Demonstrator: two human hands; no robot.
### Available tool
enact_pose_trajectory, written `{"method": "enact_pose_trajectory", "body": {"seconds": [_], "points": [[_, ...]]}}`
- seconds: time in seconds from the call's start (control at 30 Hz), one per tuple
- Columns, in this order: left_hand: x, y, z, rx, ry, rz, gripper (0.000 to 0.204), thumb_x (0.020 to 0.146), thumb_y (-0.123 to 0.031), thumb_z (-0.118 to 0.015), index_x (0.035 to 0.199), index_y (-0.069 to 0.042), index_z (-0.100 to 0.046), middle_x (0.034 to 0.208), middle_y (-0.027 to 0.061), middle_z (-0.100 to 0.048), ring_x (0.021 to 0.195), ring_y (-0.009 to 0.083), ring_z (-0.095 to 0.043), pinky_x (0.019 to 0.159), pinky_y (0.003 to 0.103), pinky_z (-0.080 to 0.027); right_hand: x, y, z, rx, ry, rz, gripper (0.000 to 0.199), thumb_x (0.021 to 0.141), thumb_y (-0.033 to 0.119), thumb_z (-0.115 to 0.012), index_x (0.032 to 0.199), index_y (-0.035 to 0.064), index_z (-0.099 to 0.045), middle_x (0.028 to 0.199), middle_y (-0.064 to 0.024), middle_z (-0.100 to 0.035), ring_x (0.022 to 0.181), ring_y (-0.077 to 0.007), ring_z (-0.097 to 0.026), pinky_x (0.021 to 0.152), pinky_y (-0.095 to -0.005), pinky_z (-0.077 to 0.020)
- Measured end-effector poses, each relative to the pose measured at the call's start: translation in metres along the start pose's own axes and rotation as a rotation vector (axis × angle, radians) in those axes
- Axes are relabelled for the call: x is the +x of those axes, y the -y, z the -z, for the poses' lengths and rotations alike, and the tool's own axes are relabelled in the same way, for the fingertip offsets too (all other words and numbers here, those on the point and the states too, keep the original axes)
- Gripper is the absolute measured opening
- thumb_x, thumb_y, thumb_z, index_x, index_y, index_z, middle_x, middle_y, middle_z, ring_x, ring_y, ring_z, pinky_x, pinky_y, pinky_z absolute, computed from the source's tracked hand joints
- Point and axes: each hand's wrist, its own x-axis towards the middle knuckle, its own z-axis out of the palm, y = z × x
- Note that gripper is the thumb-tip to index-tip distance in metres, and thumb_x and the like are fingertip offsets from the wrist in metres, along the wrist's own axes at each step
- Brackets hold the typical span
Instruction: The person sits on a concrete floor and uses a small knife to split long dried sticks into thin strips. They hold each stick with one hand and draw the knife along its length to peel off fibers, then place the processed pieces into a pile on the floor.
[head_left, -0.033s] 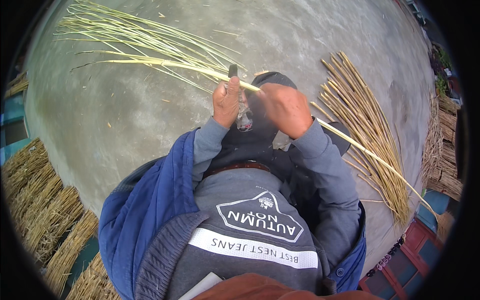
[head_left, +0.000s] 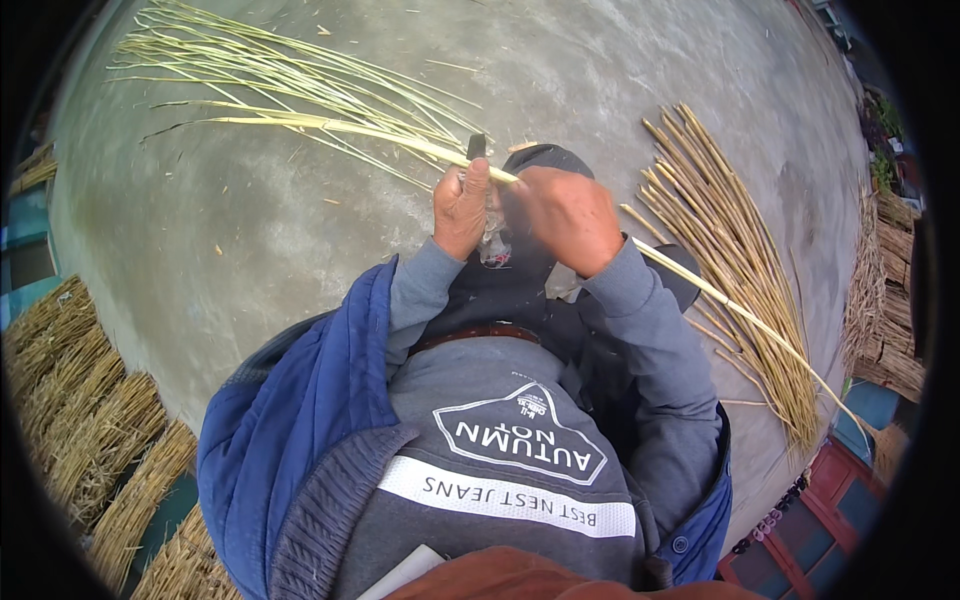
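Note:
My left hand is closed, its thumb up against a long pale stalk. In the same grip is a dark flat-ended tool, its tip sticking up past the stalk; I cannot make out its exact kind. Clear crumpled plastic hangs below the fingers. My right hand, slightly blurred, is closed round the stalk just right of the left hand. The stalk reaches far left over a pile of peeled stalks and slants down right past my right forearm to a thin end.
Pale green-yellow peeled stalks lie on the concrete floor at the far left. A bundle of brown stalks lies to the right. Straw bundles stand at the left edge, and more stacked bundles at the right edge.
My left hand, with the dark tool, has shifted slightly right and down along the stalk, closer to my right hand. My right hand has hardly moved.

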Motion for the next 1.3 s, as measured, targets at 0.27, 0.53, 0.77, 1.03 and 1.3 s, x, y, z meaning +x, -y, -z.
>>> {"method": "enact_pose_trajectory", "body": {"seconds": [0.27, 0.53, 0.77, 1.03, 1.3], "points": [[0.001, -0.002, 0.007, -0.048, -0.155, -0.071, 0.050, 0.110, -0.049, -0.054, 0.091, -0.004, -0.051, 0.071, 0.0089, -0.060, 0.057, 0.0171, -0.061, 0.052, 0.031, -0.051, -0.003, 0.000, 0.002, -0.003, -0.011, 0.046, 0.019, 0.098, 0.018, -0.066, 0.086, 0.0031, -0.063, 0.080, -0.0191, -0.066, 0.079, -0.0437, -0.066, 0.065, -0.0530, -0.0500], [-0.013, 0.012, -0.008, -0.073, -0.038, -0.053, 0.050, 0.108, -0.050, -0.060, 0.100, -0.001, -0.062, 0.075, 0.0042, -0.062, 0.068, 0.0114, -0.058, 0.059, 0.029, -0.049, 0.000, 0.003, -0.004, 0.012, 0.019, 0.056, 0.019, 0.097, 0.018, -0.065, 0.087, 0.0029, -0.062, 0.080, -0.0203, -0.066, 0.074, -0.0456, -0.066, 0.062, -0.0542, -0.0497], [-0.022, 0.020, -0.005, 0.243, -0.016, -0.197, 0.058, 0.109, -0.055, -0.055, 0.090, -0.001, -0.065, 0.077, 0.0056, -0.066, 0.074, 0.0116, -0.059, 0.064, 0.032, -0.050, -0.006, 0.000, -0.014, 0.107, 0.066, 0.051, 0.021, 0.099, 0.020, -0.063, 0.086, 0.0038, -0.063, 0.078, -0.0203, -0.067, 0.075, -0.0453, -0.066, 0.062, -0.0539, -0.0494], [0.011, -0.007, 0.015, -0.098, -0.203, -0.054, 0.051, 0.111, -0.052, -0.050, 0.096, -0.004, -0.058, 0.069, 0.0081, -0.062, 0.054, 0.0160, -0.061, 0.050, 0.030, -0.050, -0.010, -0.006, 0.010, 0.023, 0.089, -0.086, 0.025, 0.103, 0.024, -0.063, 0.086, 0.0054, -0.063, 0.081, -0.0189, -0.066, 0.078, -0.0446, -0.065, 0.065, -0.0534, -0.0488], [-0.003, 0.010, 0.002, -0.033, 0.078, 0.022, 0.050, 0.108, -0.049, -0.060, 0.089, -0.003, -0.057, 0.068, 0.0064, -0.062, 0.057, 0.0133, -0.061, 0.052, 0.030, -0.051, -0.010, -0.006, 0.005, 0.128, 0.036, -0.048, 0.024, 0.103, 0.022, -0.061, 0.086, 0.0062, -0.064, 0.079, -0.0168, -0.065, 0.078, -0.0427, -0.065, 0.066, -0.0524, -0.0493]]}}
